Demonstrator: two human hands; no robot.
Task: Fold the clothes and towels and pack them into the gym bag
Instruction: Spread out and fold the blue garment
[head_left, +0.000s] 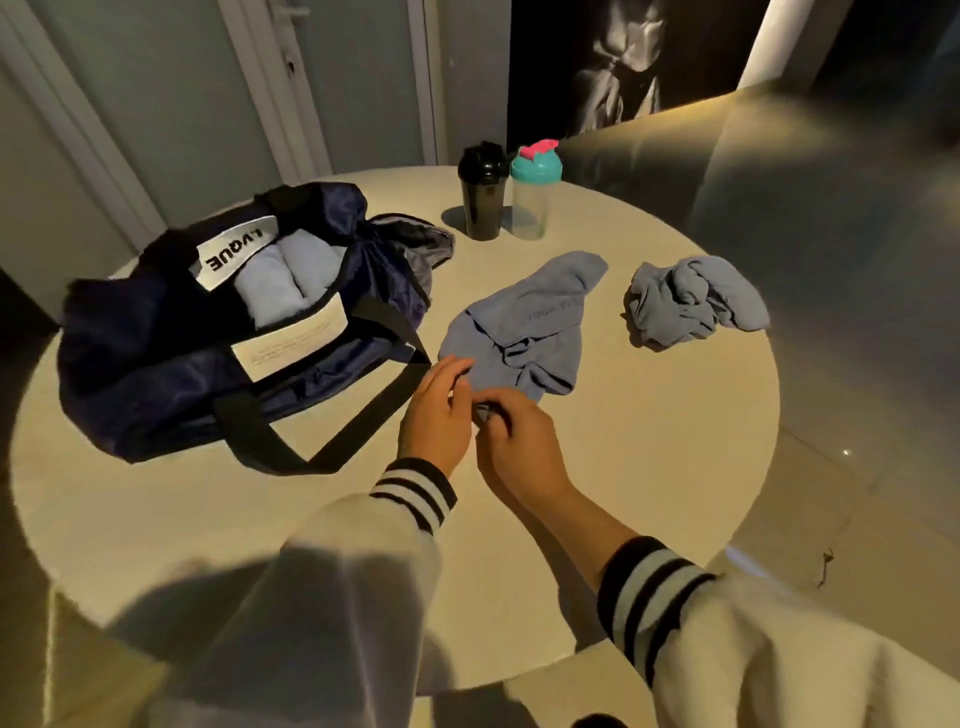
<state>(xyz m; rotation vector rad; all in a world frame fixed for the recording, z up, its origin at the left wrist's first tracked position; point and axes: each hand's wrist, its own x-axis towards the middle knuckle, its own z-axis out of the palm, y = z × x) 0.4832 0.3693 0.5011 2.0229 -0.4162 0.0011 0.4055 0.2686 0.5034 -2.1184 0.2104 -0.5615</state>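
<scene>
A blue towel (530, 322) lies rumpled in the middle of the round table (649, 467). My left hand (436, 410) and my right hand (514, 441) meet at its near corner, and both pinch the cloth there. A second blue cloth (691, 301) sits crumpled to the right. The navy gym bag (171, 364) lies open on the left, with rolled light blue towels (280, 280) inside it and its black strap (332, 441) trailing on the table close to my left hand.
A black shaker bottle (483, 195) and a clear bottle with a teal lid (532, 192) stand at the far edge of the table. A sofa (779, 182) runs along the right side. Doors stand behind the bag.
</scene>
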